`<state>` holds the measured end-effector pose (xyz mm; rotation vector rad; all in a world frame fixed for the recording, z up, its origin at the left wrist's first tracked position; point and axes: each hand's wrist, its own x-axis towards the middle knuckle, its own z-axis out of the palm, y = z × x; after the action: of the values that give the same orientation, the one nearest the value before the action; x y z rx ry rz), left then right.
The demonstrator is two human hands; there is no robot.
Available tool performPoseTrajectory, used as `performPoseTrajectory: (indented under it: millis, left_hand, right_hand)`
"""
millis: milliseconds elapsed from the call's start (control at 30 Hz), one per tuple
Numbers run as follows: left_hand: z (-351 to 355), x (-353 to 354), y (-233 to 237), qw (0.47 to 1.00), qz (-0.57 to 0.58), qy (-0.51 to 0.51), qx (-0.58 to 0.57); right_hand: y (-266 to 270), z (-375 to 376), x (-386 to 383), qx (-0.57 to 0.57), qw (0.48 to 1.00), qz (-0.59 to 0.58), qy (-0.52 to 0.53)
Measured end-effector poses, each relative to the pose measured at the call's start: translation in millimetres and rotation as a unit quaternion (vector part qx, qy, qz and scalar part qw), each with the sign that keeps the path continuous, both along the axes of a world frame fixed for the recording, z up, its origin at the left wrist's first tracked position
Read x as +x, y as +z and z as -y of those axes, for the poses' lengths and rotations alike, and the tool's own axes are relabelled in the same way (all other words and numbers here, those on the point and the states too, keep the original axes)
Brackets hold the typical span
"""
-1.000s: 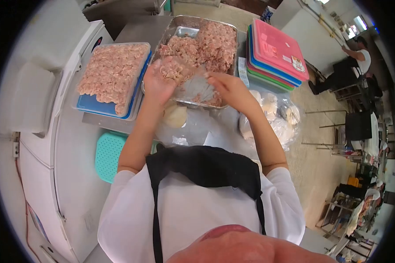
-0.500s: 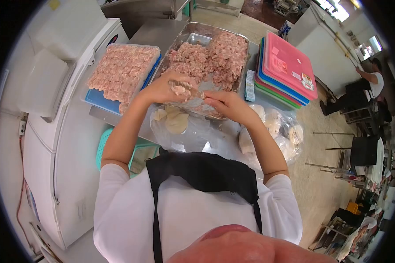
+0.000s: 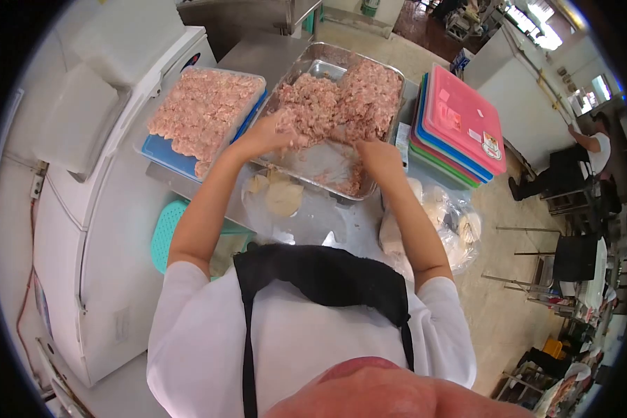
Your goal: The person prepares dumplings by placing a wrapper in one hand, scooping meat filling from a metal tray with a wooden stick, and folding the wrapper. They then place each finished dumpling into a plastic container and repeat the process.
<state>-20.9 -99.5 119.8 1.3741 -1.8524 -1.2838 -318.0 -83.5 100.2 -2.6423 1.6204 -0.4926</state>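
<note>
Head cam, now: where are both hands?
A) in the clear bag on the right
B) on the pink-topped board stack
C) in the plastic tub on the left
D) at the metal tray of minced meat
D: the left hand and the right hand both reach into the metal tray, at the edge of the minced meat.

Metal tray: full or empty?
Partly full. Minced meat is heaped across the far part of the metal tray; bare metal shows near, between the left hand and right hand.
</note>
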Motion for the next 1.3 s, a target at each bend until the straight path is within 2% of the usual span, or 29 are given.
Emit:
performPoseTrajectory:
  millis: [33, 67, 133, 167, 233, 267, 333, 433, 467, 533, 567, 633, 667, 767, 833, 900, 1000, 1033, 1133, 1167, 1267, 1300]
  left_hand:
    - [-3, 4, 1, 1.000, 0.013, 0.004, 0.016]
    - [-3, 5, 2, 0.992, 0.033, -0.008, -0.119]
    - [-16, 1, 14, 0.925, 0.061, -0.028, -0.373]
    - [-23, -2, 24, 0.937, 0.026, -0.042, -0.346]
    - [-34, -7, 53, 0.952, -0.040, -0.069, -0.296]
    - [-35, -9, 57, 0.958, -0.020, -0.091, -0.270]
    - [-32, -11, 64, 0.966, 0.020, -0.136, -0.218]
    - [-19, -4, 48, 0.937, 0.039, -0.181, -0.298]
    - [-19, -2, 40, 0.946, 0.035, -0.160, -0.279]
    - [-23, 2, 36, 0.963, 0.028, -0.122, -0.239]
    - [-22, 4, 37, 0.957, 0.024, -0.122, -0.262]
    - [-21, 8, 40, 0.945, 0.012, -0.121, -0.305]
    - [-21, 7, 42, 0.952, 0.009, -0.125, -0.279]
    - [-22, 9, 48, 0.975, 0.000, -0.120, -0.188]
    - [-22, 21, 46, 0.990, -0.008, -0.088, -0.111]
    - [-29, 32, 60, 0.987, -0.055, -0.124, -0.090]
    - [-33, 44, 74, 0.967, -0.058, -0.172, -0.176]
    - [-33, 49, 75, 0.955, -0.048, -0.186, -0.225]
    - [-15, 70, 67, 0.925, -0.016, -0.288, -0.246]
    - [-13, 76, 63, 0.933, -0.001, -0.266, -0.241]
    - [-14, 88, 57, 0.949, 0.035, -0.215, -0.226]
    - [-10, 90, 57, 0.953, 0.040, -0.201, -0.225]
  right_hand:
    - [-5, -2, -14, 0.033, 0.999, -0.003, -0.009]
    - [-11, 0, -23, 0.064, 0.998, -0.010, -0.017]
    - [16, -14, -23, 0.101, 0.986, 0.131, -0.033]
    - [33, -24, -23, 0.118, 0.972, 0.201, -0.042]
    - [66, -42, -12, 0.175, 0.939, 0.294, 0.013]
    - [73, -50, -5, 0.203, 0.917, 0.341, 0.040]
    - [60, -60, 18, 0.154, 0.922, 0.341, 0.098]
    - [57, -57, 19, 0.119, 0.944, 0.276, 0.136]
    - [59, -55, 17, 0.112, 0.953, 0.245, 0.142]
    - [89, -66, 18, 0.075, 0.982, 0.166, 0.050]
    - [100, -71, 20, 0.055, 0.991, 0.124, 0.004]
    - [88, -81, 37, -0.053, 0.986, 0.146, 0.053]
    - [82, -85, 43, -0.104, 0.979, 0.156, 0.075]
    - [84, -76, 40, -0.027, 0.991, 0.128, 0.035]
    - [95, -74, 25, 0.020, 0.979, 0.205, 0.003]
    - [115, -86, 27, 0.108, 0.947, 0.300, -0.037]
    - [113, -102, 57, 0.144, 0.939, 0.313, 0.015]
    - [105, -102, 76, 0.085, 0.969, 0.229, 0.046]
    - [78, -100, 113, 0.146, 0.959, 0.238, 0.043]
    - [76, -96, 113, 0.141, 0.963, 0.227, 0.028]
    - [103, -107, 133, -0.047, 0.995, 0.065, -0.063]
    - [99, -112, 147, -0.127, 0.984, 0.100, -0.078]
